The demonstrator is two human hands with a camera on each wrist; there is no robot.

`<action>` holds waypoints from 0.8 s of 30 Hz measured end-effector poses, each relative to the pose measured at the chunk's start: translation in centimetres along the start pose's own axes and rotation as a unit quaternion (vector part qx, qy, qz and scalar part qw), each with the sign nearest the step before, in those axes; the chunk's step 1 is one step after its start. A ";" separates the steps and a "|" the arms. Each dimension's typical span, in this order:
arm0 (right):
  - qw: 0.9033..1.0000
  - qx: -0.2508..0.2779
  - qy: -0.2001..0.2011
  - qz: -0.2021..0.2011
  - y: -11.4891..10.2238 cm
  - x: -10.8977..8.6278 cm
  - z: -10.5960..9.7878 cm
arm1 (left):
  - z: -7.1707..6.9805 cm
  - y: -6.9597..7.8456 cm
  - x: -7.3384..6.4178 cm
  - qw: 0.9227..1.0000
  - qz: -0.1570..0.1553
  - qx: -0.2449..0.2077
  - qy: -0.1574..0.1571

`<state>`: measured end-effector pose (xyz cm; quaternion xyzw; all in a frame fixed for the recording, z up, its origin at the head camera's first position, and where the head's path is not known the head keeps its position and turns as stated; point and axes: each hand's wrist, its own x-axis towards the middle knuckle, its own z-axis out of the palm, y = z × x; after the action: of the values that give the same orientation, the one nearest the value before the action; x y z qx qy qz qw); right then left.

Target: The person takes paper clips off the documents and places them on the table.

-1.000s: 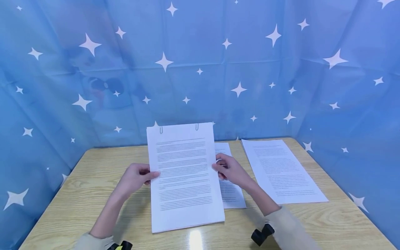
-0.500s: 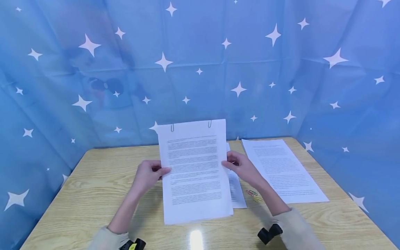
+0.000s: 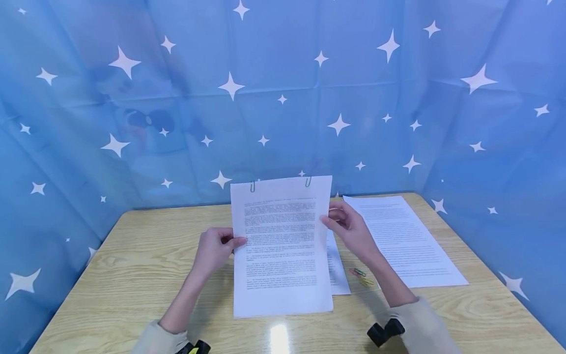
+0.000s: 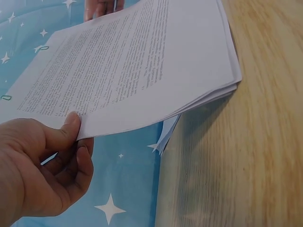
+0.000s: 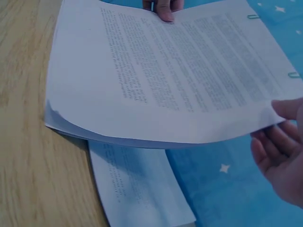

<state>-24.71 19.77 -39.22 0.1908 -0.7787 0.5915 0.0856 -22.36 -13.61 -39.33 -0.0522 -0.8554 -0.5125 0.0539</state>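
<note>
A stack of printed sheets (image 3: 283, 246) is held up above the table, its text side towards me. Two green paper clips, the left clip (image 3: 252, 187) and the right clip (image 3: 308, 182), sit on its top edge. My left hand (image 3: 214, 250) pinches the left edge, thumb in front and curled fingers behind. On the opposite edge, my right hand (image 3: 351, 231) pinches the paper somewhat higher up. In the left wrist view the lower corner of the stack (image 4: 203, 61) fans into several layers. The right wrist view shows the bottom edge bowing.
Behind the held stack, other printed sheets (image 3: 339, 275) lie partly hidden on the wooden table (image 3: 155, 255). Another pile of printed paper (image 3: 407, 246) lies at the right. Loose coloured paper clips (image 3: 364, 280) lie near my right forearm. A blue starry curtain (image 3: 283, 118) closes off the back.
Both hands have carried the stack to the right, and it dips slightly in the last half second. My right hand now holds higher on its edge. The loose clips have come into view.
</note>
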 end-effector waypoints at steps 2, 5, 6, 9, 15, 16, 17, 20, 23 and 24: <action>1.000 0.011 0.011 -0.017 -0.4 -0.1 -0.2 | 0.0 0.0 0.0 1.000 0.006 0.007 0.002; 0.998 0.020 0.031 -0.041 -1.0 -0.1 -0.4 | 0.2 0.2 -0.1 1.000 0.018 0.023 0.005; 0.998 0.019 0.038 -0.048 -1.2 -0.2 -0.4 | 0.2 0.2 -0.2 0.999 0.021 0.027 0.006; 0.995 0.020 0.058 -0.073 -1.6 -0.2 -0.4 | 0.4 0.3 -0.2 0.998 0.034 0.042 0.009; 0.987 0.023 0.087 -0.134 -2.4 -0.3 -0.5 | 0.6 0.3 -0.3 0.996 0.055 0.062 0.015; 0.986 0.022 0.088 -0.142 -2.5 -0.3 -0.6 | 0.7 0.2 -0.3 0.996 0.057 0.067 0.016; 0.985 0.021 0.087 -0.148 -2.6 -0.3 -0.6 | 0.7 0.2 -0.4 0.995 0.059 0.073 0.016; 0.984 0.015 0.084 -0.157 -2.8 -0.4 -0.6 | 0.9 0.2 -0.4 0.995 0.059 0.084 0.016; 0.984 0.005 0.079 -0.162 -2.9 -0.6 -0.5 | 0.9 0.1 -0.5 0.994 0.060 0.091 0.014; 0.984 0.002 0.078 -0.162 -2.9 -0.6 -0.5 | 1.0 0.1 -0.5 0.994 0.062 0.092 0.014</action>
<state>-23.10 19.72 -36.74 0.2684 -0.7275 0.5839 0.2405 -21.85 -12.73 -39.76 -0.0928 -0.8932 -0.4280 0.1017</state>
